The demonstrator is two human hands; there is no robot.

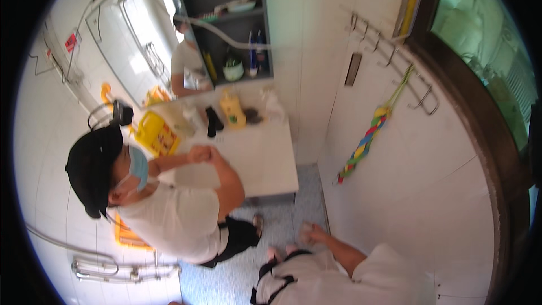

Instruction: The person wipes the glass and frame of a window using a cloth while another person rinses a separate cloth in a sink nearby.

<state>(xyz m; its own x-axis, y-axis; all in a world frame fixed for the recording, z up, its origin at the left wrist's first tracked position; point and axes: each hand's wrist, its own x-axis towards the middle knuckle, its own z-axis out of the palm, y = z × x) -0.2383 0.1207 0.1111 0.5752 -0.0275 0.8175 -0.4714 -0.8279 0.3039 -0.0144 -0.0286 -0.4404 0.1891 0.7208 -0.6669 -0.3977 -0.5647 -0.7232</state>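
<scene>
My right hand (314,234) is low in front of my white shirt, at the lower middle of the view. Its fingers are closed around a small pale, blurred thing (305,234) that I cannot identify. My left hand is out of view. To the left, a person (173,216) in a white shirt, black cap and face mask stands at a white counter (262,165). This person's two hands are together above the counter's basin (194,176). A yellow jug (156,133), a black object (214,122) and a yellow bottle (233,110) stand or lie along the counter's back.
A mirror (131,42) and a dark open shelf (228,21) are above the counter. On the right wall, a hook rack (381,55) holds a colourful braided item (364,144). A window (487,51) is at far right, an orange crate (127,233) and wall pipes (127,273) at lower left.
</scene>
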